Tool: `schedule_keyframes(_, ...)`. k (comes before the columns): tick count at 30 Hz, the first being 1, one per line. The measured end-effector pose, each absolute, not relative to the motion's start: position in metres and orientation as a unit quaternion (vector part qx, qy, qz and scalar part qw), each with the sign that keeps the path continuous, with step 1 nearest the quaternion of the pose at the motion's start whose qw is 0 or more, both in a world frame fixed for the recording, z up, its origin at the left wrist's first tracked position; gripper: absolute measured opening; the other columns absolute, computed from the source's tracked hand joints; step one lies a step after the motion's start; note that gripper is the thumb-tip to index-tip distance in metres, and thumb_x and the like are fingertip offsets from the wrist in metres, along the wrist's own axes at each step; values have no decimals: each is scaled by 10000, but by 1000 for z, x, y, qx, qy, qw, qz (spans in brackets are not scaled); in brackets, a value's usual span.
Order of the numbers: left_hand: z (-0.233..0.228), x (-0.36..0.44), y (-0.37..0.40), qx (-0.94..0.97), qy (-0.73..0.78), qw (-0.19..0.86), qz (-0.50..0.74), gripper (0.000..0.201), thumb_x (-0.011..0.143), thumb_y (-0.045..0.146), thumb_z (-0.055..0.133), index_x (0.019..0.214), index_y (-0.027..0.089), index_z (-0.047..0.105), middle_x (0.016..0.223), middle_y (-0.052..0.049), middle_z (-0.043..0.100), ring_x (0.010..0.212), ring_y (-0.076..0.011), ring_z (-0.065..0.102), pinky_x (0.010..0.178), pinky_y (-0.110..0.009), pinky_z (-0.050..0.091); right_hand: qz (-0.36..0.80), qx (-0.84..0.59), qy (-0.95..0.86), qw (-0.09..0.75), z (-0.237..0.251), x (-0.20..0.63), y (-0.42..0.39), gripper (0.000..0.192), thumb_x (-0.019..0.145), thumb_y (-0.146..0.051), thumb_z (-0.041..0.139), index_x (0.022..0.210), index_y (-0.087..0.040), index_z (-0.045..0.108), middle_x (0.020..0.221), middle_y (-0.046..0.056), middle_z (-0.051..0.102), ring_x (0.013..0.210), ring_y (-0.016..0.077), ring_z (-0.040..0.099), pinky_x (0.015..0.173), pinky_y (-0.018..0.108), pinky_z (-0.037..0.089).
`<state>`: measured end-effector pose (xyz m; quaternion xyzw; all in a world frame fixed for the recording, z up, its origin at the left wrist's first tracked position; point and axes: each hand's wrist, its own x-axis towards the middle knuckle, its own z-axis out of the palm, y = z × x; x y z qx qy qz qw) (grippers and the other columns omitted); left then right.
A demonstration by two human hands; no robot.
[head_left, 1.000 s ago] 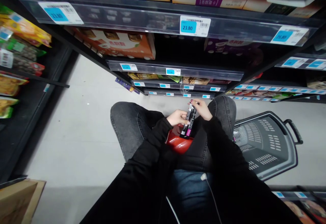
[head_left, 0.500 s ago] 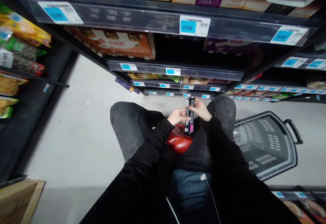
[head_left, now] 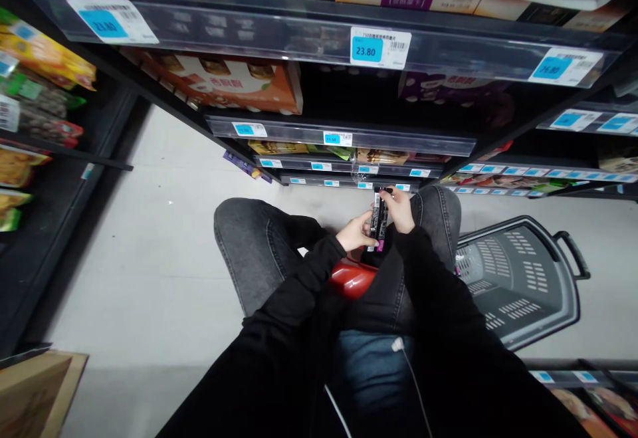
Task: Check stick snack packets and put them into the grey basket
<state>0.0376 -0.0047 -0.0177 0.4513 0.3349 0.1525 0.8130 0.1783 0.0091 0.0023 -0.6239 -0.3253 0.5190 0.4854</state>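
Between my knees I hold slim black stick packets (head_left: 381, 220) with white print and pink at the lower end. They stand upright side by side; their exact number is hard to make out. My left hand (head_left: 353, 232) is closed on their left side, thumb low across the front. At the upper end, my right hand (head_left: 401, 209) pinches them from the right, hiding part of the top. Below the hands is a glossy red object (head_left: 353, 280), partly covered by my legs and sleeves.
A grey shopping basket (head_left: 535, 325) lies on the floor at my right. Ahead rises a shelf unit with price tags (head_left: 380, 48) and an orange carton (head_left: 234, 84). Bagged goods (head_left: 44, 69) fill the left shelf. A cardboard box (head_left: 42, 391) stands at the lower left.
Both hands and the packets have shifted slightly right. My right hand has moved up to the packets' top end, and the packets are closer together.
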Motion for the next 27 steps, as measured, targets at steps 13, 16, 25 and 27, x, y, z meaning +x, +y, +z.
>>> schedule_keyframes(13, -27, 42, -9, 530, 348, 766, 106, 355, 513, 54, 662, 840, 106, 532, 620, 33, 587, 573, -97, 556, 568, -203, 412, 412, -689, -327, 498, -20, 187, 11, 277, 702, -481, 483, 658, -208, 469, 529, -41, 456, 509, 134, 528, 465, 244, 431)
schedule_keyframes(16, -29, 42, -9, 518, 342, 779, 86, 285, 507, 29, 646, 757, 105, 532, 639, 22, 607, 603, -106, 570, 601, -216, 424, 394, -690, -320, 516, -19, 189, 12, 273, 700, -474, 490, 663, -204, 476, 549, -42, 459, 529, 125, 514, 513, 251, 456)
schedule_keyframes(25, -28, 39, -8, 462, 279, 838, 76, 408, 454, 2, 702, 812, 102, 534, 711, -21, 660, 635, -108, 601, 625, -222, 442, 432, -674, -292, 523, -16, 188, 14, 273, 680, -468, 538, 650, -202, 483, 538, -54, 438, 500, 110, 485, 502, 249, 458)
schedule_keyframes(27, -28, 39, -8, 455, 267, 846, 74, 439, 451, 7, 716, 836, 105, 530, 748, -35, 671, 663, -115, 614, 650, -231, 456, 436, -677, -289, 518, -16, 188, 14, 282, 678, -480, 537, 658, -204, 483, 534, -53, 446, 504, 119, 503, 486, 248, 451)
